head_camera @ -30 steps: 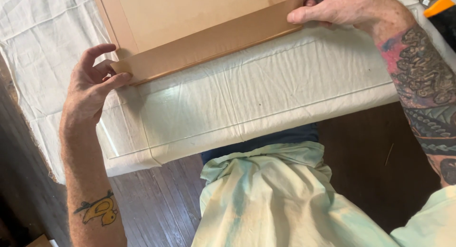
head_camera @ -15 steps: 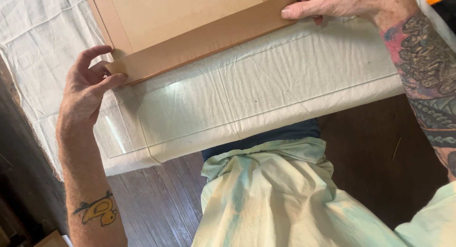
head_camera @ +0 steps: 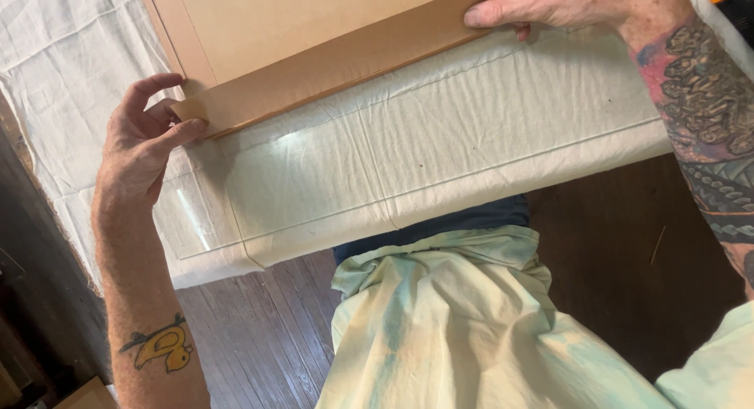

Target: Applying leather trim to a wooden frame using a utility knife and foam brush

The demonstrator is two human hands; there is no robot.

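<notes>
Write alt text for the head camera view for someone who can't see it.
Seen from above, a person's left hand and right hand grip opposite ends of a flat brown cardboard frame's near edge. It lies on a table covered in creased white cloth, above a dark wooden plank floor.

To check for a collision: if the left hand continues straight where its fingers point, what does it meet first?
The left hand already touches the flat brown cardboard piece at its corner; it would press further into that, probably.

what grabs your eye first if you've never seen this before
A big flat brown cardboard panel lies at the top on a white cloth-covered table. The left hand pinches its near corner, the right hand presses its far end. Heavy tattoos cover the right forearm.
</notes>
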